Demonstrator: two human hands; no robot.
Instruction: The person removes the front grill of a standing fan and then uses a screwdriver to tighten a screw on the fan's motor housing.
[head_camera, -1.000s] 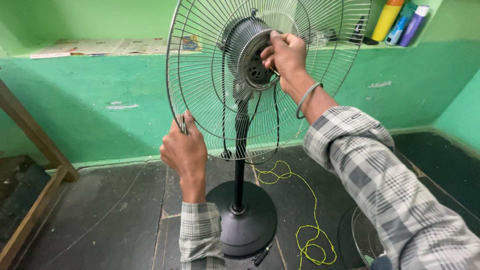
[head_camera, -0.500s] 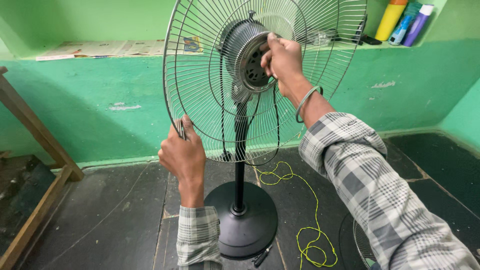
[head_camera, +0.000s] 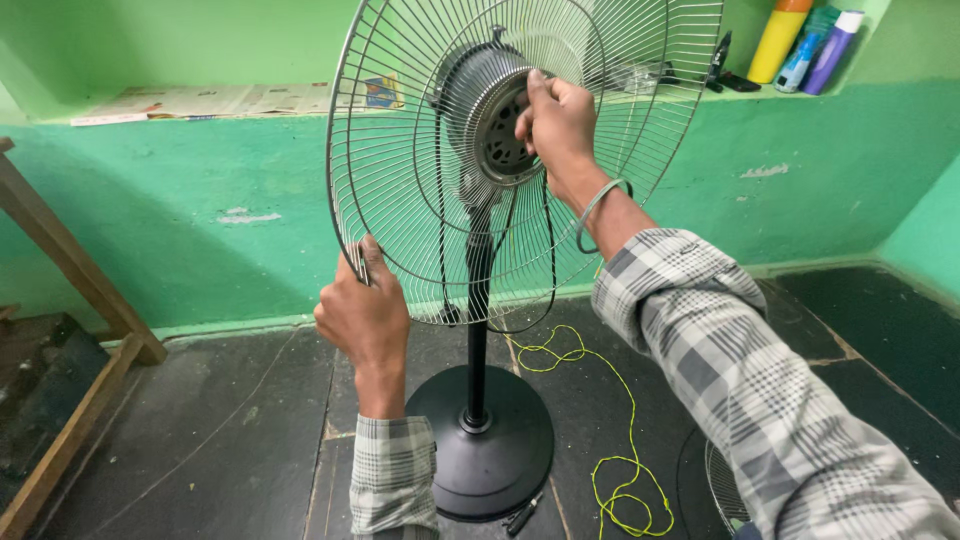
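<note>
Fan: pedestal fan (head_camera: 478, 330) stands on the dark floor (head_camera: 200, 440) before the green wall (head_camera: 180, 200), its round black base (head_camera: 485, 440) between the person's forearms.
Guard: rear wire guard (head_camera: 640, 110) is mounted around the motor housing (head_camera: 480, 110), with no blades in front of it.
Left hand: left hand (head_camera: 365, 315) is closed around the guard's lower left rim, fingers wrapped over the wire.
Right hand: right hand (head_camera: 558, 125) is at the motor's centre, fingers pinched together on the hub; what they pinch is hidden.
Wrist: metal bangle (head_camera: 600, 205) hangs on the right wrist.
Cord: yellow cord (head_camera: 615, 470) trails loosely across the floor right of the base.
Shelf: newspapers (head_camera: 210, 100) lie at left, bottles (head_camera: 805, 40) stand at right.
Corner: second wire guard (head_camera: 725, 480) lies on the floor at lower right.
</note>
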